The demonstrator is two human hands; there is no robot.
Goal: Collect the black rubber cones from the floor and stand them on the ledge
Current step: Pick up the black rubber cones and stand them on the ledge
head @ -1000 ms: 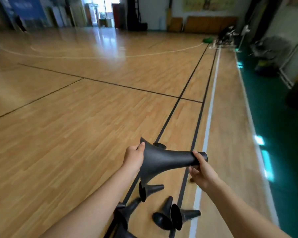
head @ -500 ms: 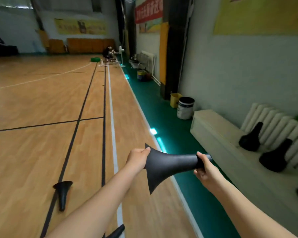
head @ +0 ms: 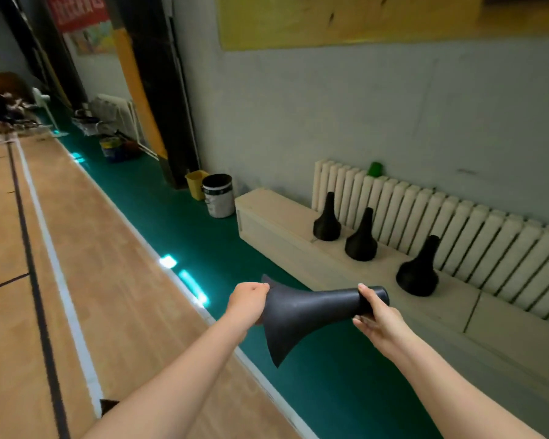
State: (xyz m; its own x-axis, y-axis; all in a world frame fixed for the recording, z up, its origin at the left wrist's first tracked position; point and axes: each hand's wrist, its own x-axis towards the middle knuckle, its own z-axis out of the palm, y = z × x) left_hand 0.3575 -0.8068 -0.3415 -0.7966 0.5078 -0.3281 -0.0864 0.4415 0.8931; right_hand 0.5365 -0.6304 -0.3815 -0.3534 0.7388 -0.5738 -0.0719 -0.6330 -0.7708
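Head view: left hand point(head: 249, 301) is pinching the flared rim of the cone point(head: 305, 315), right hand point(head: 377, 321) is curling round its neck, carrying it horizontal (two-point grip probably steadying soft rubber). Beyond the right grip, the ledge point(head: 286, 245) is holding three standing cones point(head: 361, 240).

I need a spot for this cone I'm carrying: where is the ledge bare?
The ledge is bare at its far end, between the bucket and the farthest cone, and again past the nearest cone toward the picture's right. It is crowded between: the middle cone stands close to both, before the radiator.
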